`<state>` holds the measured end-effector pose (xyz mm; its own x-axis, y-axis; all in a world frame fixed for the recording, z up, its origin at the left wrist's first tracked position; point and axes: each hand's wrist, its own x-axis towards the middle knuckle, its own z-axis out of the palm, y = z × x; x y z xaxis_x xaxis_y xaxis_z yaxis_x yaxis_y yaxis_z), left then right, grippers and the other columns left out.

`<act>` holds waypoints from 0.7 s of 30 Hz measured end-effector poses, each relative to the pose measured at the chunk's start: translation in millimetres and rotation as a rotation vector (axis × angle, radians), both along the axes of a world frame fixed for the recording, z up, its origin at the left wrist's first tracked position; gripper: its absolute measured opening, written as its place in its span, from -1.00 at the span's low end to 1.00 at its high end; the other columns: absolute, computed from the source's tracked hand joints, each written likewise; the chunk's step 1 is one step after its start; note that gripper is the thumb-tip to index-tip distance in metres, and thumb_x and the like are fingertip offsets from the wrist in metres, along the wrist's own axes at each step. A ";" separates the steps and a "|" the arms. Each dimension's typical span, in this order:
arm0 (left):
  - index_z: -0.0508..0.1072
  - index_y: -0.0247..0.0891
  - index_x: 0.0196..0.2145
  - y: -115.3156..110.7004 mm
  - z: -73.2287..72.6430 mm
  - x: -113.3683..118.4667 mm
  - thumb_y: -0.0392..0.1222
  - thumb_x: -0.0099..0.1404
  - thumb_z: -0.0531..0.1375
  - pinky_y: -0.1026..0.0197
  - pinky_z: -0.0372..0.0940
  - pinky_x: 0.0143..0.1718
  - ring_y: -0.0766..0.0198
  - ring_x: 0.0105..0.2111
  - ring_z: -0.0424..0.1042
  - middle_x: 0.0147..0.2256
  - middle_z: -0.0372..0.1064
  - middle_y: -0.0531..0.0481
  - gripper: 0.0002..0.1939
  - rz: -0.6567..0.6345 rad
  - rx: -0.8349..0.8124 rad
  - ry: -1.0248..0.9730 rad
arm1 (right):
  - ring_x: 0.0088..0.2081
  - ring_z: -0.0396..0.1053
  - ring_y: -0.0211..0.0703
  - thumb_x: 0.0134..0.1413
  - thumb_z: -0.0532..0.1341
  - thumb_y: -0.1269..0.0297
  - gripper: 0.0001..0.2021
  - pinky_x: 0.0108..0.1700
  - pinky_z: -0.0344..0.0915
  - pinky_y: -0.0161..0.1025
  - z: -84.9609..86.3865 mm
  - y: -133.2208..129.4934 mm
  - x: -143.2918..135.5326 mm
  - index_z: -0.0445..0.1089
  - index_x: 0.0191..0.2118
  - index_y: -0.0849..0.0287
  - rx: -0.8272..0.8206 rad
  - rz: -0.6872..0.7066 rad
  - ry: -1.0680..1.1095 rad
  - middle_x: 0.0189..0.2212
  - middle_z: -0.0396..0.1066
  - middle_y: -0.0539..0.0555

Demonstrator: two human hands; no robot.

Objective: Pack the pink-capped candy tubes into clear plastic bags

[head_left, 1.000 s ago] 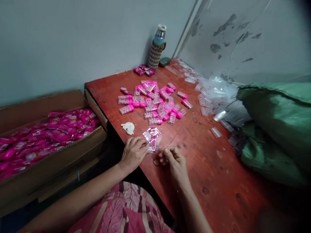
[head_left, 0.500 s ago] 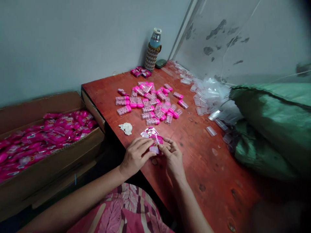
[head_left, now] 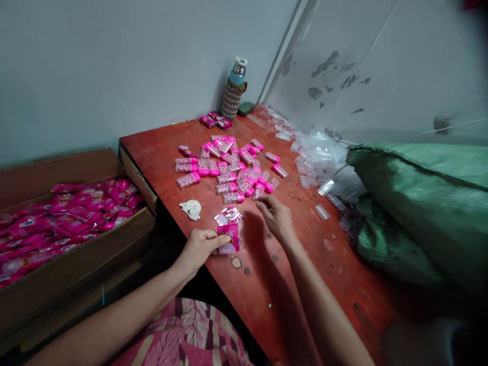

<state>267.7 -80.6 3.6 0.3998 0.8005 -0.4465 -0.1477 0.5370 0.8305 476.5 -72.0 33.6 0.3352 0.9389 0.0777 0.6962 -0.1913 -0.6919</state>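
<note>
My left hand [head_left: 199, 250] pinches a pink printed plastic wrapper [head_left: 232, 235] between thumb and fingers, just above the table's near edge. Beside the wrapper's far end lies a shiny pink and silver stack of similar wrappers [head_left: 229, 214]. My right hand [head_left: 277, 217] is stretched toward a loose pile of clear tubes [head_left: 242, 172] with pink caps and small pink balls inside. Its bent fingers are slightly apart, at the near end of one tube [head_left: 258, 191]; whether they touch it I cannot tell.
A cardboard box [head_left: 125, 223] of pink wrapped packs [head_left: 80, 216] stands left of the red table [head_left: 305, 274]. A crumpled white lump [head_left: 190, 209], small pink boxes [head_left: 216, 120] and a bottle in a knitted cover [head_left: 234, 94] are on it. Clear plastic tubes [head_left: 310, 162] and a green sack [head_left: 419, 203] lie right.
My right hand has let go of the wrapper and moved forward to the tubes. My left hand keeps the wrapper, shifted a little left. The whole view has shifted slightly.
</note>
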 end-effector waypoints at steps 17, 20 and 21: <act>0.42 -0.34 -0.44 23.9 8.7 7.4 -0.27 0.00 0.31 0.26 0.39 -0.44 0.33 -0.51 0.43 -0.50 0.44 -0.01 -0.85 0.335 -0.419 -0.344 | -0.63 0.32 -0.25 -0.02 0.11 0.00 -0.68 -0.60 0.22 -0.34 -9.2 -10.7 -3.6 0.26 -0.32 0.18 -0.056 -0.125 0.367 -0.62 0.34 -0.03; 0.41 -0.32 -0.44 25.2 7.3 10.8 -0.29 0.03 0.29 0.21 0.41 -0.39 0.31 -0.47 0.45 -0.48 0.45 0.00 -0.87 0.369 -0.443 -0.396 | -0.66 0.29 -0.29 -0.05 0.20 0.07 -0.72 -0.66 0.22 -0.38 -6.2 -51.5 -43.5 0.25 -0.32 0.17 -0.057 -0.030 0.770 -0.61 0.34 -0.05; 0.40 -0.32 -0.44 25.1 7.3 11.8 -0.29 0.03 0.29 0.21 0.41 -0.39 0.31 -0.47 0.45 -0.48 0.44 0.01 -0.88 0.373 -0.442 -0.410 | -0.67 0.29 -0.30 -0.04 0.21 0.08 -0.73 -0.68 0.21 -0.40 -6.3 -61.6 -56.0 0.24 -0.31 0.16 -0.073 -0.021 0.839 -0.60 0.35 -0.04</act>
<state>279.5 -55.5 11.0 0.3396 0.6953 -0.6335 -0.6420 0.6635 0.3842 420.5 -133.6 27.3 0.2724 0.9247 -0.2661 -0.0477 -0.2632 -0.9635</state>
